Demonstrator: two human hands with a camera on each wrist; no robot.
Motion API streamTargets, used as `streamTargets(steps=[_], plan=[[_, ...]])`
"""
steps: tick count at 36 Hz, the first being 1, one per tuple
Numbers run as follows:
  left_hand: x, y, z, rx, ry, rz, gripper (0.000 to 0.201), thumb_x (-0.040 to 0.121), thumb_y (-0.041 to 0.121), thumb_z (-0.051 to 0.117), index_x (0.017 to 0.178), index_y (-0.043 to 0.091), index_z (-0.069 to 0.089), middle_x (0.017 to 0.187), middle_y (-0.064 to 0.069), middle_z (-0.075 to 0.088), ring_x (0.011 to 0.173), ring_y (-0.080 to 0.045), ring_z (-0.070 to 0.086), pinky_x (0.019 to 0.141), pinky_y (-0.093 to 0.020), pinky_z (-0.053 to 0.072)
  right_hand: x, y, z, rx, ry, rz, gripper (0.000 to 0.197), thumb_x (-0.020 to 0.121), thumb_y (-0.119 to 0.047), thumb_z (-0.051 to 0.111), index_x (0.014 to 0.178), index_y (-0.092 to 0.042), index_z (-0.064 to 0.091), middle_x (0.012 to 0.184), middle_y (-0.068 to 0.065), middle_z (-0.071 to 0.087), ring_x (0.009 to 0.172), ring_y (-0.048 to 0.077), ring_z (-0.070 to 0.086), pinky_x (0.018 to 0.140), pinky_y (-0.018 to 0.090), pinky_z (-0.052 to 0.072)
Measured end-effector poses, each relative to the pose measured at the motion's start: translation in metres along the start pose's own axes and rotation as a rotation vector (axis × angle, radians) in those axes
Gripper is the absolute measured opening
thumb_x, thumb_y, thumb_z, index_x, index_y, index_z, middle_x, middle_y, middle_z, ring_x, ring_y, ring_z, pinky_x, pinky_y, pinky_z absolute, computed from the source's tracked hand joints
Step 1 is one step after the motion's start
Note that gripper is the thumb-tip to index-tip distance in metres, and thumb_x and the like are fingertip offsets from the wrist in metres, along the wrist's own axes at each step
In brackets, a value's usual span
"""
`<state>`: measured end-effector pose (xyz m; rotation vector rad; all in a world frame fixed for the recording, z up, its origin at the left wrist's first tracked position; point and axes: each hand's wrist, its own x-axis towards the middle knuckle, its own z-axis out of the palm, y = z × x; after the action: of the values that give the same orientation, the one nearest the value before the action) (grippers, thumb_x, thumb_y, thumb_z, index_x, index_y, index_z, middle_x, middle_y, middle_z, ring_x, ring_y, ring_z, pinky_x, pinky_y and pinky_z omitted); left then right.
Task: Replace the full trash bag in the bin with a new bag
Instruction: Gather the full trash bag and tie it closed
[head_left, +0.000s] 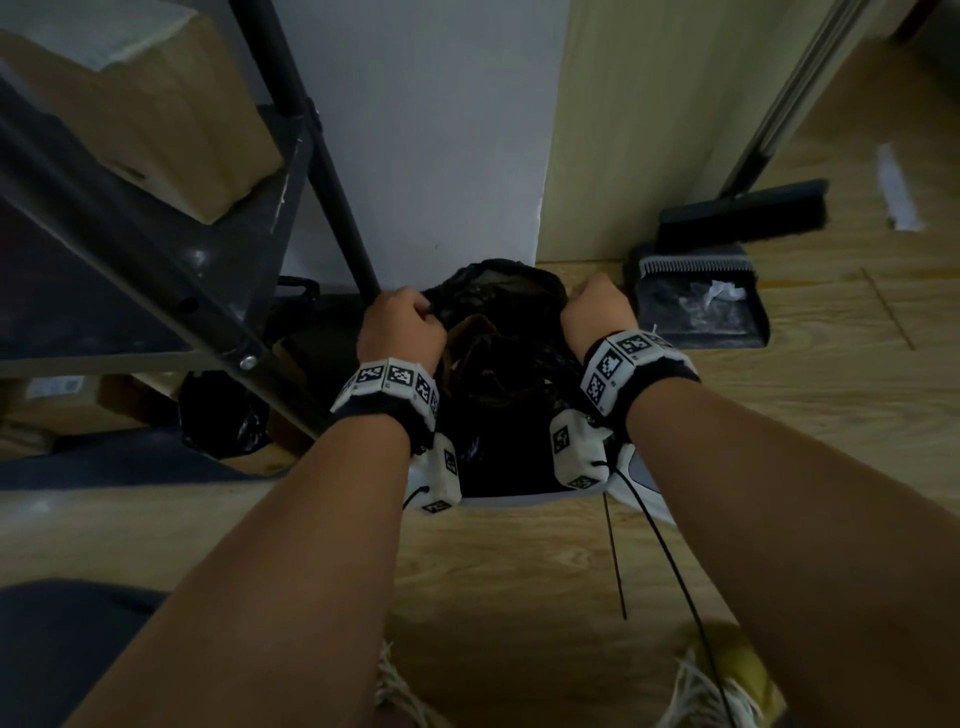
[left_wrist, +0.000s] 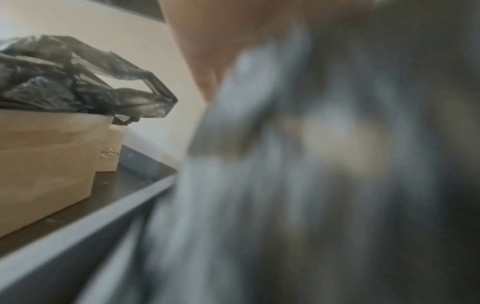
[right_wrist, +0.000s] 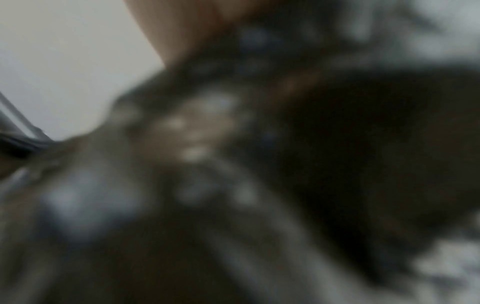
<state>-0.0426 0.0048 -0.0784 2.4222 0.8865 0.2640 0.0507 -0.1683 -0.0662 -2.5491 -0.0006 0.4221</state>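
Observation:
A black trash bag (head_left: 498, 332) stands open in a pale bin (head_left: 519, 500) on the floor by the white wall, with brown paper rubbish inside. My left hand (head_left: 405, 317) grips the bag's rim on its left side, fingers curled round the plastic. My right hand (head_left: 592, 304) grips the rim on the right side in a fist. In both wrist views the black plastic (left_wrist: 324, 164) fills the picture as a blur, with only a patch of palm (right_wrist: 182, 30) showing. A crumpled black bag (left_wrist: 64, 82) lies on a cardboard box on the shelf.
A dark metal shelf rack (head_left: 156, 249) with cardboard boxes (head_left: 156, 104) stands close on the left, its post (head_left: 322, 156) beside the bin. A dustpan (head_left: 698, 301) and broom (head_left: 743, 213) lean at the right. Another black bag (head_left: 223, 415) sits under the rack. Wooden floor spreads to the right.

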Motion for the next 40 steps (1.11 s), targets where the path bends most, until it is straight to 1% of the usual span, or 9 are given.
streamTargets(steps=[5,9,14,19,24,28,33,37,40], plan=[[-0.013,0.005,-0.014,-0.060,-0.062,-0.020,0.020,0.084,0.014,0.056,0.103,0.013,0.061,0.112,-0.008,0.063,0.102,-0.026,0.060,0.079,-0.026,0.042,-0.018,-0.002,-0.010,-0.010,0.029,-0.062,0.021,0.096,-0.011,0.040,0.104,0.000,0.056,0.113,0.021,0.064,0.105,0.035,0.061,0.081,0.034,0.045],[-0.027,-0.004,-0.017,0.086,-0.149,-0.039,0.037,0.090,0.025,0.057,0.124,0.012,0.054,0.127,-0.013,0.055,0.119,-0.031,0.054,0.096,-0.035,0.046,-0.035,0.007,-0.013,-0.027,0.009,-0.116,0.010,0.088,-0.011,0.044,0.086,-0.006,0.054,0.089,0.014,0.060,0.091,0.034,0.063,0.068,0.030,0.040],[-0.060,-0.018,-0.012,0.198,-0.132,-0.038,0.038,0.097,0.027,0.047,0.129,0.007,0.048,0.131,-0.017,0.051,0.121,-0.035,0.051,0.097,-0.042,0.045,-0.063,0.027,-0.012,0.026,0.112,-0.157,0.026,0.092,-0.013,0.047,0.113,-0.009,0.061,0.114,0.014,0.059,0.104,0.033,0.059,0.079,0.031,0.044],[-0.091,-0.036,-0.009,0.225,-0.172,-0.091,0.031,0.093,0.011,0.050,0.122,0.000,0.051,0.127,-0.020,0.053,0.112,-0.035,0.057,0.090,-0.037,0.047,-0.084,0.041,-0.006,0.022,0.123,-0.146,0.031,0.089,-0.011,0.047,0.118,-0.012,0.058,0.125,0.014,0.053,0.111,0.033,0.054,0.094,0.037,0.045],[-0.109,-0.049,-0.009,0.266,-0.214,-0.079,0.021,0.092,0.004,0.047,0.110,0.000,0.059,0.113,-0.021,0.064,0.106,-0.036,0.060,0.081,-0.036,0.049,-0.101,0.055,0.004,-0.025,0.126,-0.139,0.030,0.090,-0.014,0.049,0.120,-0.014,0.056,0.127,0.015,0.051,0.112,0.035,0.054,0.096,0.040,0.047],[-0.126,-0.047,-0.009,0.266,-0.204,-0.107,0.020,0.092,0.002,0.048,0.110,-0.001,0.057,0.112,-0.022,0.064,0.104,-0.038,0.061,0.078,-0.038,0.050,-0.118,0.068,0.014,-0.062,0.204,-0.127,0.031,0.094,-0.018,0.048,0.124,-0.014,0.052,0.133,0.016,0.047,0.122,0.035,0.046,0.099,0.043,0.043],[-0.141,-0.038,-0.009,0.283,-0.232,-0.135,0.020,0.092,0.004,0.050,0.109,-0.004,0.058,0.112,-0.023,0.064,0.104,-0.037,0.062,0.074,-0.037,0.047,-0.129,0.080,0.018,-0.062,0.303,0.000,0.035,0.101,-0.029,0.039,0.129,-0.010,0.045,0.136,0.014,0.045,0.125,0.034,0.045,0.101,0.049,0.042],[-0.157,-0.028,-0.005,0.290,-0.252,-0.112,0.019,0.094,0.005,0.049,0.102,-0.006,0.063,0.110,-0.022,0.066,0.101,-0.036,0.064,0.073,-0.036,0.048,-0.136,0.088,0.022,0.036,0.354,0.131,0.035,0.100,-0.021,0.037,0.129,-0.004,0.043,0.135,0.017,0.048,0.122,0.035,0.049,0.097,0.048,0.045],[-0.166,-0.019,0.000,0.276,-0.277,-0.104,0.019,0.095,0.006,0.049,0.098,-0.006,0.064,0.108,-0.021,0.066,0.100,-0.036,0.064,0.076,-0.037,0.050,-0.140,0.097,0.022,0.031,0.259,0.215,0.043,0.097,-0.016,0.039,0.137,-0.001,0.039,0.139,0.020,0.046,0.127,0.036,0.046,0.102,0.048,0.040]])
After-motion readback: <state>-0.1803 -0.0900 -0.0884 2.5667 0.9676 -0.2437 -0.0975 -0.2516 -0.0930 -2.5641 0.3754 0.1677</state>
